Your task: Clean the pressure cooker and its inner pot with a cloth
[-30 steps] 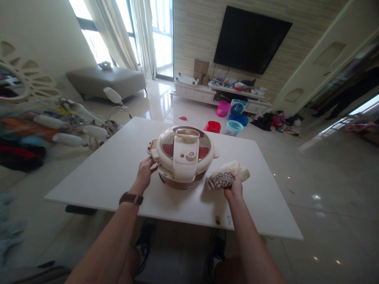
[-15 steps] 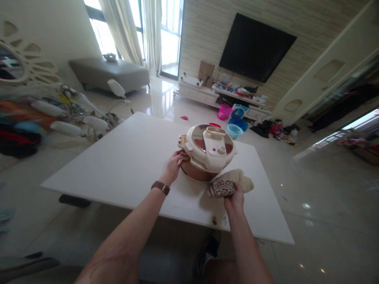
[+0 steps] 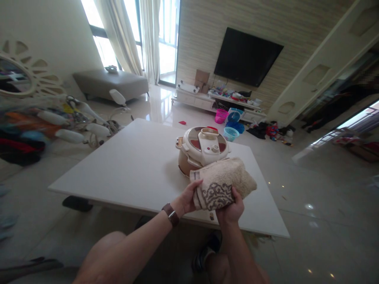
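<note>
A folded beige towel with a brown scroll pattern is held up between my two hands, over the near part of the white table. My left hand, with a brown watch strap at the wrist, grips its left edge, thumb on top. My right hand pinches the patterned side from below right, its fingers partly hidden under the cloth. Just behind the towel stands a cream and tan electric pressure cooker, lid on, with a knob on its front panel. The towel covers its lower right side.
Beyond the table are a light-blue basket, a pink bin and a low TV cabinet. A white lamp-like fixture with several arms is at the left. A person is at the far right.
My left hand has left the cooker's side and taken hold of the towel's left edge. The towel, bunched in my right hand before, is now spread wider between both hands.
</note>
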`<action>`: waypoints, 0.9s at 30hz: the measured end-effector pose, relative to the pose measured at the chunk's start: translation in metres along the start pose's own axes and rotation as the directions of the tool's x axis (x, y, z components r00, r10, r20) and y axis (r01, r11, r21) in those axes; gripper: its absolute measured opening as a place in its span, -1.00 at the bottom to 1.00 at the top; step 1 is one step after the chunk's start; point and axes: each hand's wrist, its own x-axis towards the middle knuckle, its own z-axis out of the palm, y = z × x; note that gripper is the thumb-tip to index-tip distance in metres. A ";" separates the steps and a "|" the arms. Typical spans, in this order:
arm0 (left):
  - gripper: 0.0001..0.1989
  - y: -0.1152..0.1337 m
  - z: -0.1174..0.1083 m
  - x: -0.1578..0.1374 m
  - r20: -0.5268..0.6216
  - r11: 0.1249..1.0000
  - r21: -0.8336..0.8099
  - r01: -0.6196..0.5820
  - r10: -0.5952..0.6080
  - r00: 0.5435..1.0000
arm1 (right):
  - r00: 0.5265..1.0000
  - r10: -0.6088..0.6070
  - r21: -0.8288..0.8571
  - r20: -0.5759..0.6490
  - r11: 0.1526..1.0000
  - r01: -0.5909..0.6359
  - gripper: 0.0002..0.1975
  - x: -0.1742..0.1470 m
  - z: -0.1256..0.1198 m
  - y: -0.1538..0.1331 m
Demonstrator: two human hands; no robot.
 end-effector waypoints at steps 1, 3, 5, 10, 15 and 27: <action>-0.43 0.001 0.001 0.001 -0.001 1.000 -0.006 0.015 -0.015 1.000 | 0.999 -0.023 -0.056 -0.027 0.998 0.021 -0.62 -0.001 0.000 0.000; -0.46 0.005 0.003 0.000 0.009 1.000 -0.012 0.025 -0.025 1.000 | 0.993 -0.085 -0.177 -0.079 0.982 0.070 -0.58 -0.003 -0.001 0.002; -0.48 0.013 0.007 -0.005 0.006 1.000 -0.018 0.012 -0.012 1.000 | 0.989 -0.139 -0.260 -0.047 0.958 0.122 -0.54 -0.001 -0.001 0.004; -0.56 0.051 0.023 -0.033 -0.122 0.986 0.004 -0.168 0.167 0.978 | 0.940 -0.231 -0.204 0.251 0.937 0.284 -0.46 0.013 0.002 0.002; -0.61 0.110 0.018 -0.054 -0.210 0.722 0.198 -0.663 0.692 0.690 | 0.981 -0.146 -0.297 0.126 0.938 0.177 -0.60 0.045 0.004 0.000; -0.42 0.105 0.004 0.018 0.581 -0.608 0.788 -0.098 0.682 0.444 | 0.969 0.225 -0.122 0.103 0.970 -0.212 -0.69 0.081 0.028 0.039</action>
